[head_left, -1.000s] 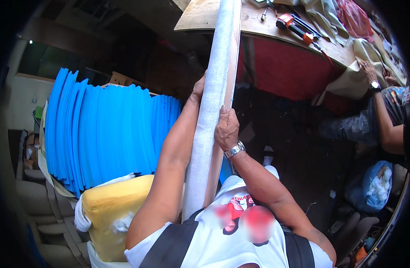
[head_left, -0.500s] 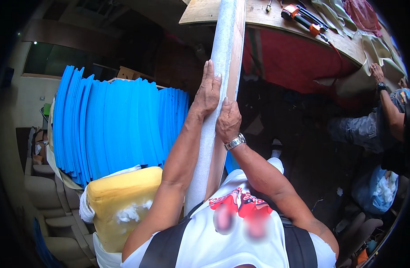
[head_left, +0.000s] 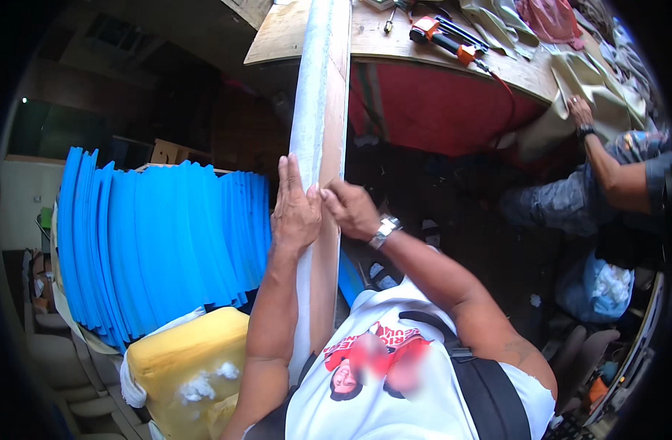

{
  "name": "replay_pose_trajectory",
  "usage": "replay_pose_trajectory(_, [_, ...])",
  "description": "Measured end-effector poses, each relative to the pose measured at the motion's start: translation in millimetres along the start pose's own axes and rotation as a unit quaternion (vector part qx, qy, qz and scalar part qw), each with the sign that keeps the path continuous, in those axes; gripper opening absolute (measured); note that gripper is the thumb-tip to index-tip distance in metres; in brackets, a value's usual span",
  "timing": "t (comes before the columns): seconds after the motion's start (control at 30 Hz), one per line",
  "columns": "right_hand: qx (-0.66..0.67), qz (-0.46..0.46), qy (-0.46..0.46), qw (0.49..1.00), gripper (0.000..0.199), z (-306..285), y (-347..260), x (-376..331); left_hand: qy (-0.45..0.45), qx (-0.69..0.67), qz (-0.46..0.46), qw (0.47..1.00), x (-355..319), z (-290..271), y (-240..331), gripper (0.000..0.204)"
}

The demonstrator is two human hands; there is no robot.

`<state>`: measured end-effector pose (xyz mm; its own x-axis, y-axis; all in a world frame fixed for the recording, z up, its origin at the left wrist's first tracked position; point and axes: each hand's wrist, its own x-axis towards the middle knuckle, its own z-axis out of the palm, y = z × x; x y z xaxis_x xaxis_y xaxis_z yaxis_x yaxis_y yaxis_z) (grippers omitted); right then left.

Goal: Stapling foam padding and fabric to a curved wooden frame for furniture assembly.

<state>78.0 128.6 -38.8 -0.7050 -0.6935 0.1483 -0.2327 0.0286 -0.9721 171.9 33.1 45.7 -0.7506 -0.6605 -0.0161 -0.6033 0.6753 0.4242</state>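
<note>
A long wooden board (head_left: 333,158) runs from my body up to the table at the top. Light grey fabric (head_left: 312,92) covers its left side lengthwise. My left hand (head_left: 297,214) lies along that fabric with its fingers stretched out and pressed to the side. Across from it, my right hand (head_left: 355,211), with a metal watch on the wrist, has its fingers curled. Thumb and fingertips pinch at the edge where fabric meets wood, close to my left thumb.
Left of the board stands a stack of blue sheets (head_left: 160,235), with a yellow foam block (head_left: 186,359) nearer me. An orange-black air stapler (head_left: 446,40) lies on the wooden table (head_left: 380,37). At right, a co-worker's hand (head_left: 580,111) touches beige material (head_left: 592,81).
My right hand has gone from lying against the board's side to a pinch at the fabric edge. Both hands sit nearer my body along the board. The view has shifted to the right.
</note>
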Motion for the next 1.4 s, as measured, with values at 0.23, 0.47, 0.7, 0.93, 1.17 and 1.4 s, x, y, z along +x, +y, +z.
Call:
replay_pose_trajectory(0.23, [-0.481,-0.186,0.169,0.84,0.05,-234.9,107.4,247.7,-0.008,0.028,-0.044,0.999,49.3,11.7,12.8,0.073])
replay_pose_trajectory(0.47, [-0.651,0.041,-0.039,0.757,0.06,-297.3,161.4,400.1,-0.029,0.064,0.006,0.998,74.5,13.0,20.3,0.073])
replay_pose_trajectory(0.7, [-0.636,0.098,-0.032,0.765,0.038,-323.4,191.4,422.4,0.003,0.138,-0.068,0.988,72.5,19.3,32.8,0.078])
replay_pose_trajectory(0.93, [-0.553,0.035,0.046,0.831,0.05,-347.5,133.6,376.9,0.029,0.114,-0.038,0.992,70.4,21.7,28.6,0.075])
replay_pose_trajectory(1.17, [-0.016,0.058,-0.105,0.993,0.015,-296.3,69.1,209.4,0.015,0.115,-0.001,0.993,65.1,24.7,34.4,0.076])
replay_pose_trajectory(1.4, [0.119,0.181,-0.254,0.943,0.035,-188.0,55.8,82.5,-0.003,0.08,-0.011,0.997,50.7,30.2,46.3,0.075])
